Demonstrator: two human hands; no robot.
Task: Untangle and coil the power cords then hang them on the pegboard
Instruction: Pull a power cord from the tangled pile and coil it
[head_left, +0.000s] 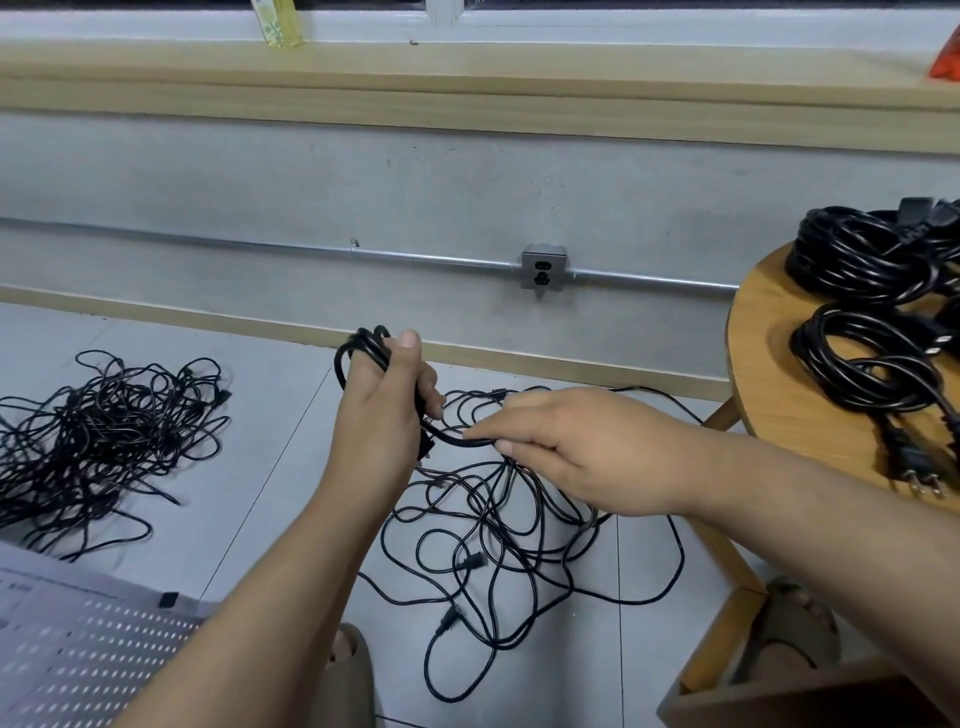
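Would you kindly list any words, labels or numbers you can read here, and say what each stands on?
No text is legible.
White pegboard: faint dark marks near its left edge, too blurred to read.
Yellow pack at the top of the view: printed pattern, no readable words.
Wall socket: no lettering visible.

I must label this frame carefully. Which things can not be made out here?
Head view:
- Held cord: the left hand covers most of its loops.
- Pegboard: blurred, cut by the left and bottom edges.
- Coiled cords on the table: cut by the right edge.
- Floor tangle: the right hand and forearm hide part.
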